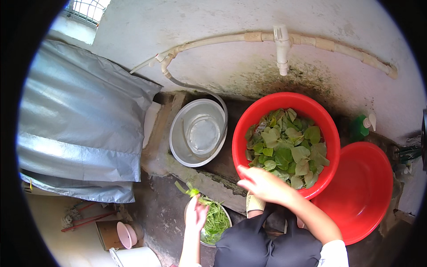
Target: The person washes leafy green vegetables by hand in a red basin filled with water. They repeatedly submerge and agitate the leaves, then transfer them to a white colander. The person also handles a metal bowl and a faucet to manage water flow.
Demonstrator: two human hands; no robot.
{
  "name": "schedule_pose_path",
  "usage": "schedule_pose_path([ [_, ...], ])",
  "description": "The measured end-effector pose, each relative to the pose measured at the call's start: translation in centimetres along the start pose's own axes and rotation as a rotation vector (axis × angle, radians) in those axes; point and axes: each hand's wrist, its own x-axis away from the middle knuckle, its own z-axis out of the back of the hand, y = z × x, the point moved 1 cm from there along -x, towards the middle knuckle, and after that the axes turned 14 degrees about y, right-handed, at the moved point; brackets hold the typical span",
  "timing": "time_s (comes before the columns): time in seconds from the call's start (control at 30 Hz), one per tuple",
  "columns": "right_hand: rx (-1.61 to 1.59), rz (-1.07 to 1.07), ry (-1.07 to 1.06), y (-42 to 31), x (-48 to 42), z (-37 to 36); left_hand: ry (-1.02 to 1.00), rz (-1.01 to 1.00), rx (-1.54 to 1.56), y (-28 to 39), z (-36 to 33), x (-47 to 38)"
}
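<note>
A bright green sprig [191, 191] sticks up at the fingertips of my left hand [196, 214], which appears to pinch it. Below that hand stands a round metal bowl [229, 218] holding thin green stems [215, 217] and a few leaves. My right hand [263, 183] reaches over the near rim of a large red plastic basin [287, 96]. Its fingers are apart, and I see nothing in them. Broad green leaves [283, 150] fill much of the red basin.
Behind, a grey metal basin [200, 133] has a hose [218, 100] running into it. A second red basin [357, 193] sits at the right, near a green pump bottle [362, 126]. A plastic tap [282, 50] juts from the wall pipe. A concrete ledge [213, 187] crosses before me.
</note>
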Motion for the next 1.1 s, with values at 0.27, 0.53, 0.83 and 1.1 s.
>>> schedule_pose_path([
  [0.27, -0.012, -0.439, 0.654, 5.0, 6.9, 13.2, 0.727, 0.293, -0.746, -8.0, 20.4, -3.0],
  [0.53, 0.546, -0.146, 0.380, 4.0, 4.2, 13.1, -0.137, -0.671, -0.779, -1.4, -11.3, 1.2],
  [0.83, 1.091, -0.632, -0.179, 15.0, -2.5, 5.4, -0.611, -0.865, -1.983, -11.6, -29.6, -8.1],
  [1.1, 0.917, -0.674, -0.212, 20.7, -3.6, 3.3, -0.681, -0.861, -2.186, -18.4, -26.5, -18.2],
])
